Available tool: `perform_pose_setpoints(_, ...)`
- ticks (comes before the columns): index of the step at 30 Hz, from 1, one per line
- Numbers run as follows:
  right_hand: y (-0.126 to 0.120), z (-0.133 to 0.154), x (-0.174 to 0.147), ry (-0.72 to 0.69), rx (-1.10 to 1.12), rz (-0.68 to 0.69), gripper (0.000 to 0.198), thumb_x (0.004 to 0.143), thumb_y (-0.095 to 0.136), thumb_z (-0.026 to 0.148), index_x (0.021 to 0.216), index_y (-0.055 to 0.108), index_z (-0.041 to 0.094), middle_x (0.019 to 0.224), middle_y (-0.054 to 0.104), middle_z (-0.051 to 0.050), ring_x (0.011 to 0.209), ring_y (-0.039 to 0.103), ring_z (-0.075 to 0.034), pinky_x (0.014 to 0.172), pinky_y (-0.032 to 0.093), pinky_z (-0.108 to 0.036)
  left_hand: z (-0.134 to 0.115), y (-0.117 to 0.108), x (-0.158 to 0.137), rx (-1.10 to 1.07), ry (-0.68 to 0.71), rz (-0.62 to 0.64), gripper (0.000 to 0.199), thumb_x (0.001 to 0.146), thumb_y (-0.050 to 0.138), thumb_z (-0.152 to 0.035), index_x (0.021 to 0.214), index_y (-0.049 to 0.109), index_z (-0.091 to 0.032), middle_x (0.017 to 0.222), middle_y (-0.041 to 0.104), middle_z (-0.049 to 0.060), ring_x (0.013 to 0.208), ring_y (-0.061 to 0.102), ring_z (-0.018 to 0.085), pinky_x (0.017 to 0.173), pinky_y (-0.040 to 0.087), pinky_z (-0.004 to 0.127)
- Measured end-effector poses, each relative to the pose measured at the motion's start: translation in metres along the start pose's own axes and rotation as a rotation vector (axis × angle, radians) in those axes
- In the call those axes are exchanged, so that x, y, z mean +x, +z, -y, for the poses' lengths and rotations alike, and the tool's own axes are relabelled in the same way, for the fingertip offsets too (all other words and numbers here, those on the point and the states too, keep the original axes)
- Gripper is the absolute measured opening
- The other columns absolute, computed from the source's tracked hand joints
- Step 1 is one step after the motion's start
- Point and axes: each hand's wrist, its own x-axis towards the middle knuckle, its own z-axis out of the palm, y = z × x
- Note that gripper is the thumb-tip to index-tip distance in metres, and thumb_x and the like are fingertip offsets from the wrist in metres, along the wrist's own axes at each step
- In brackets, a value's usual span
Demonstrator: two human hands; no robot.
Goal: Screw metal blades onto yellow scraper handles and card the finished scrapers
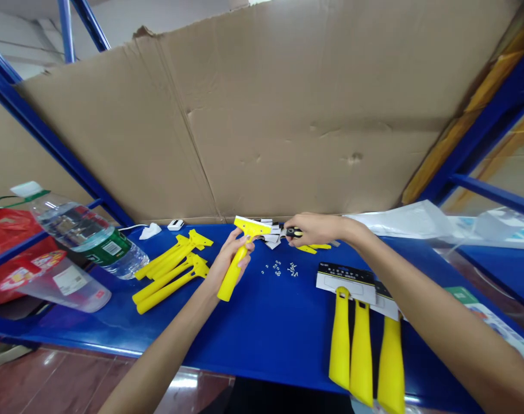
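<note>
My left hand (235, 256) is closed around the handle of a yellow scraper (231, 277), its wide head pointing away from me. My right hand (310, 229) grips a small black-handled tool (293, 232) that looks like a screwdriver; its tip is hard to make out. Beside that hand lie a pile of white-and-black blade pieces (271, 237) and some small yellow parts (313, 248). Small nuts (277, 268) and screws (292, 269) are scattered on the blue table just below.
Several yellow scraper handles (171, 270) lie at left, near a water bottle (87, 233) and a plastic cup (68, 282). Scrapers with wide black-and-white heads (361, 351) lie at right. Cardboard (288, 115) stands behind the blue table (262, 333), between blue posts (473, 126).
</note>
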Motion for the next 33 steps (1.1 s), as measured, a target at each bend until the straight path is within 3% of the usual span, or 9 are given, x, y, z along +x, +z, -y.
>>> perform_pose_setpoints(4,-0.007,0.012,-0.004,-0.09,0.04,-0.149,0.015,0.097,0.064,0.033,0.1,0.071,0.02,0.096,0.076,-0.007,0.082,0.065,-0.02,0.075,0.041,-0.03,0.014,-0.003,0.003,0.002,-0.12,0.015,0.053,0.092,0.069,-0.006,0.139,0.05,-0.021,0.128,0.063,0.016,0.073,0.064,0.006,0.043,0.039,0.009)
perform_pose_setpoints(8,0.003,0.02,0.005,-0.145,0.055,-0.224,0.014,0.101,0.06,0.03,0.098,0.069,0.019,0.095,0.076,-0.007,0.079,0.063,-0.019,0.075,0.04,-0.029,0.026,-0.001,0.002,0.049,-0.216,0.044,0.045,0.093,0.069,-0.006,0.135,0.054,-0.016,0.12,0.066,0.018,0.072,0.066,0.009,0.043,0.041,0.011)
perform_pose_setpoints(18,0.015,0.037,0.015,-0.144,-0.005,-0.175,0.013,0.103,0.059,0.024,0.099,0.07,0.017,0.101,0.075,-0.01,0.089,0.066,-0.021,0.082,0.043,-0.03,0.037,-0.008,0.003,0.07,-0.273,0.086,0.039,0.09,0.074,-0.01,0.126,0.061,-0.017,0.112,0.068,0.014,0.074,0.066,0.01,0.042,0.038,0.011)
perform_pose_setpoints(27,0.015,0.043,0.01,-0.03,-0.136,-0.112,0.014,0.103,0.06,0.028,0.097,0.066,0.017,0.098,0.075,-0.012,0.087,0.064,-0.024,0.078,0.039,-0.034,0.038,-0.009,-0.001,0.097,-0.343,0.133,0.039,0.09,0.078,-0.012,0.126,0.063,-0.016,0.096,0.068,0.009,0.065,0.064,0.01,0.042,0.04,0.014)
perform_pose_setpoints(33,0.018,0.036,0.009,-0.038,-0.094,-0.099,0.02,0.103,0.059,0.032,0.09,0.067,0.019,0.094,0.076,-0.011,0.087,0.065,-0.025,0.075,0.038,-0.034,0.046,-0.018,0.001,0.143,-0.339,0.177,0.041,0.089,0.081,-0.016,0.128,0.067,-0.017,0.093,0.069,0.008,0.073,0.067,0.013,0.044,0.04,0.014)
